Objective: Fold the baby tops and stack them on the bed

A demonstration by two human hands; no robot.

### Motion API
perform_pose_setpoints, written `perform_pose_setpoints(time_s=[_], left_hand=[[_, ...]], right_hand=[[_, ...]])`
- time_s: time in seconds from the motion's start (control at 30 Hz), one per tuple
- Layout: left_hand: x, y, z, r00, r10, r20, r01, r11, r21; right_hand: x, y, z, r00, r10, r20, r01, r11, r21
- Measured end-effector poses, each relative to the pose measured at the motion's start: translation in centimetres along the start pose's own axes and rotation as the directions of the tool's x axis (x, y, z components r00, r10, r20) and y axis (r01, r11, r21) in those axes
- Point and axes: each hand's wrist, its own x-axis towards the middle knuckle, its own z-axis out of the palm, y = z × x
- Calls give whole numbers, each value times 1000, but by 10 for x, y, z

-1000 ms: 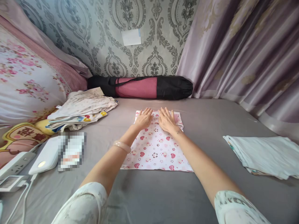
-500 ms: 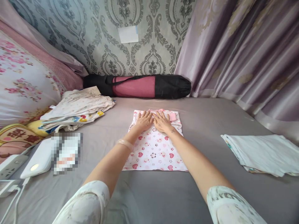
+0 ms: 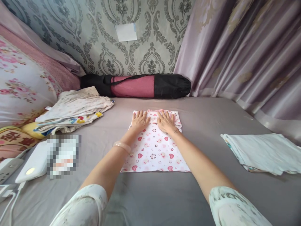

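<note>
A white garment with pink hearts and flowers (image 3: 154,153) lies flat on the grey sheet (image 3: 145,197), with its far part folded over. My left hand (image 3: 140,121) rests palm down on the folded part, near its left edge, fingers stretched out. Beside it on the right, my right hand (image 3: 166,121) also presses flat on the cloth, fingers spread. A gap of patterned fabric shows between the two hands. Neither hand grips anything.
Folded pale cloth (image 3: 261,152) lies at the right. On the left are a pile of clothes (image 3: 75,105), a white power bank (image 3: 35,163), a power strip (image 3: 9,168) and a floral pillow (image 3: 21,84). A black and pink rolled bag (image 3: 133,87) lies along the wall.
My hands have slid apart on the folded cloth, the left one leftward and the right one slightly rightward relative to the garment. The view has shifted a little.
</note>
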Motion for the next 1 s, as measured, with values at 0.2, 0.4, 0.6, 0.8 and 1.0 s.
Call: perform_pose_setpoints(time_s=[0.2, 0.4, 0.6, 0.8, 1.0], left_hand=[[1, -12, -1, 995, -87, 51, 87, 996, 2], [1, -17, 2, 987, -124, 99, 130, 990, -54], [3, -29, -5, 987, -134, 91, 142, 985, -94], [0, -46, 3, 984, -109, 140, 119, 991, -64], [0, -46, 4, 984, -103, 149, 118, 988, -98]], right_hand=[[3, 13, 0, 994, 94, -47, -94, 995, 12], [4, 16, 6, 989, 126, -72, -129, 991, -27], [6, 34, -9, 989, 146, -32, -144, 988, 54], [1, 58, -2, 989, 148, -27, -148, 988, 33], [1, 58, 2, 989, 145, -40, -144, 989, 29]])
